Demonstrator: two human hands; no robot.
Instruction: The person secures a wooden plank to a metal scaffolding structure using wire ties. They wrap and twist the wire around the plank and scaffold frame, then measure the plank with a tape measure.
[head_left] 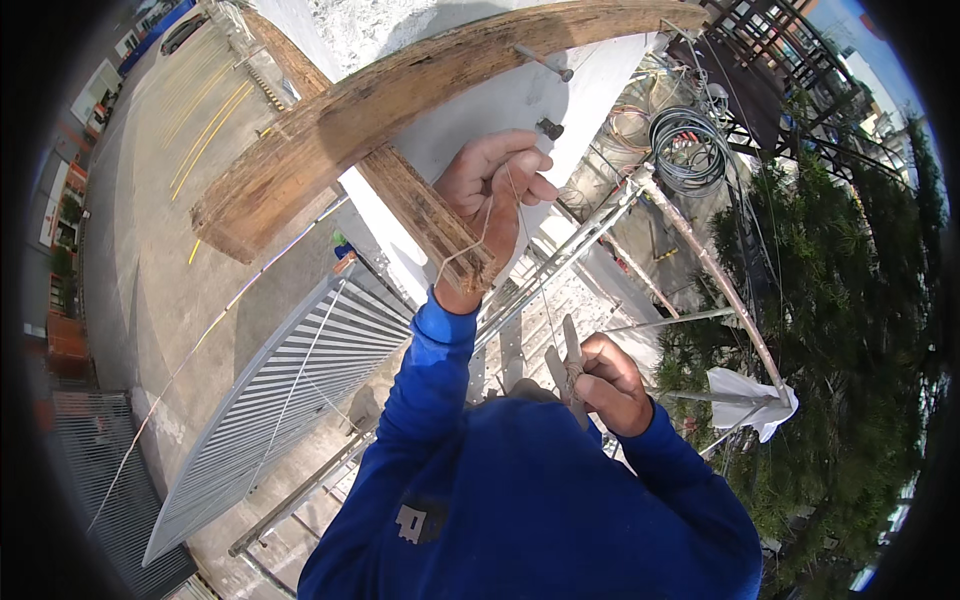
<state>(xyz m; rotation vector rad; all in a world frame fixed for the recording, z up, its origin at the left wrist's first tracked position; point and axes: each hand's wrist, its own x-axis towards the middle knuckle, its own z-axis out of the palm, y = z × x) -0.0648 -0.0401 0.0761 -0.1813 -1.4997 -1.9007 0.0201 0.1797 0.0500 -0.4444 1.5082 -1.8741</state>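
Note:
My left hand is closed in a pinch on a thin string, behind the end of a short wooden batten. A loop of the string runs around the batten's splintered end, close to my left wrist. From my left fingers the string drops toward my right hand. That hand, lower and to the right, grips a flat wooden string winder with line wrapped round its middle. Across the batten lies a thick, weathered timber, with a large nail sticking out of it.
A white wall stands behind the timbers. To the right are metal scaffold tubes, a coiled dark hose and leafy trees. Far below on the left lie a corrugated metal sheet and a paved lot.

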